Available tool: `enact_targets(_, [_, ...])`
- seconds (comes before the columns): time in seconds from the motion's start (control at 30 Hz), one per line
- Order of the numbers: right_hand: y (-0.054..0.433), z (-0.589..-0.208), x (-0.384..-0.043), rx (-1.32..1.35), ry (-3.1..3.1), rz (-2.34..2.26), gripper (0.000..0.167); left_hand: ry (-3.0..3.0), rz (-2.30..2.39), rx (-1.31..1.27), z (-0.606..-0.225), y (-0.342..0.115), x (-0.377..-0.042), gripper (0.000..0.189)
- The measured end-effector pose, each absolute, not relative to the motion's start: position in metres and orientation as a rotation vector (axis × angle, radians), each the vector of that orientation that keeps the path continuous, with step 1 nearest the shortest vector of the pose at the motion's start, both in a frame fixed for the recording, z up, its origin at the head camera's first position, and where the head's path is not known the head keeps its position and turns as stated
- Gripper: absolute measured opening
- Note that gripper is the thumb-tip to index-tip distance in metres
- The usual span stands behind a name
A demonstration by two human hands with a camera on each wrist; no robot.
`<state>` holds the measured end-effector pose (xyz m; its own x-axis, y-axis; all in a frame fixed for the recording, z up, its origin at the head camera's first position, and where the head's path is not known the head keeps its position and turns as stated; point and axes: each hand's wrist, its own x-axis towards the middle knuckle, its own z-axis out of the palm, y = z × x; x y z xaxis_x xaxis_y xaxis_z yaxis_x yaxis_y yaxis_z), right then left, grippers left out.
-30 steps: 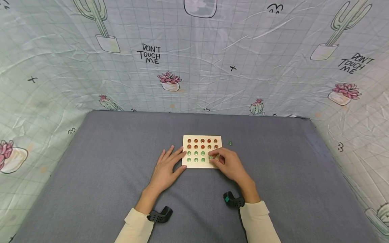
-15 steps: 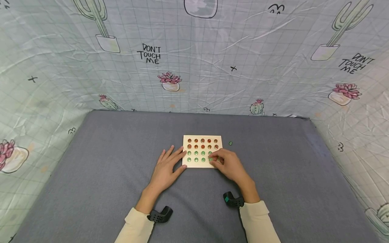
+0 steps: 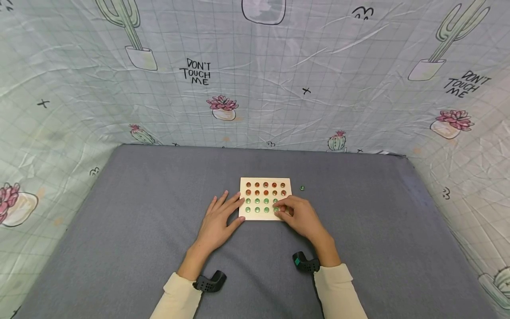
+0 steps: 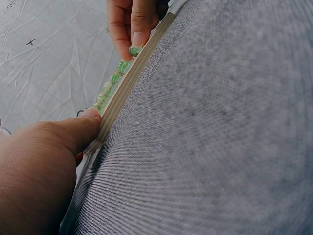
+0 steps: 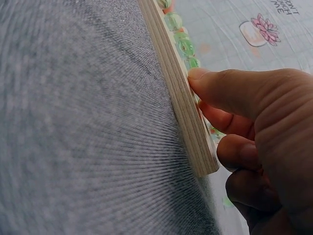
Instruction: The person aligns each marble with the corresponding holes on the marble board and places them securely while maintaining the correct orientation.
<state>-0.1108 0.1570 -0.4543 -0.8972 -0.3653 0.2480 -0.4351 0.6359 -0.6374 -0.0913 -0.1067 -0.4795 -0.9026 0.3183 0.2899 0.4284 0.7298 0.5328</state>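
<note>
A pale wooden board (image 3: 260,218) lies on the cloth with rows of round hollows holding glass marbles. Its two far rows hold reddish-brown marbles (image 3: 265,192); the near rows hold green marbles (image 3: 257,209). My right hand (image 3: 300,216) pinches a green marble (image 4: 135,50) between thumb and fingertips, at the near row towards the board's right side. This hand hides the board's near right corner in the head view. My left hand (image 3: 215,226) lies with fingers spread at the board's left edge, its thumb (image 4: 80,128) touching the near left corner.
One loose green marble (image 3: 302,188) lies on the grey cloth (image 3: 159,199) just right of the board. Behind the table hangs a printed fabric sheet (image 3: 263,62). Black wrist devices sit on both wrists.
My right hand's fingertips have shifted slightly nearer over the near row, baring more of the green marble beyond them. The left hand and the board have stayed in place.
</note>
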Motion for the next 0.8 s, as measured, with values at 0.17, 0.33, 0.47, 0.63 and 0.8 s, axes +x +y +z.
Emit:
enact_targets(0.17, [0.1571,-0.454,-0.1107,0.673,-2.759,1.107,0.017,-2.75,-0.925,-0.601,-0.4797,-0.1068,-0.0912,0.051])
enact_targets(0.33, [0.1572,-0.4542,-0.1106,0.674,-2.757,1.112,0.018,-2.754,-0.918,-0.601,-0.4808,-0.1072,-0.0914,0.051])
enact_targets(0.47, [0.1576,-0.4553,-0.1109,0.68,-2.753,1.124,0.019,-2.758,-0.91,-0.601,-0.4817,-0.1073,-0.0915,0.052])
enact_targets(0.63, [0.158,-0.4565,-0.1109,0.685,-2.753,1.123,0.019,-2.754,-0.914,-0.601,-0.4826,-0.1073,-0.0911,0.051])
enact_targets(0.8, [0.1584,-0.457,-0.1104,0.687,-2.753,1.121,0.02,-2.752,-0.913,-0.6,-0.4828,-0.1071,-0.0909,0.051])
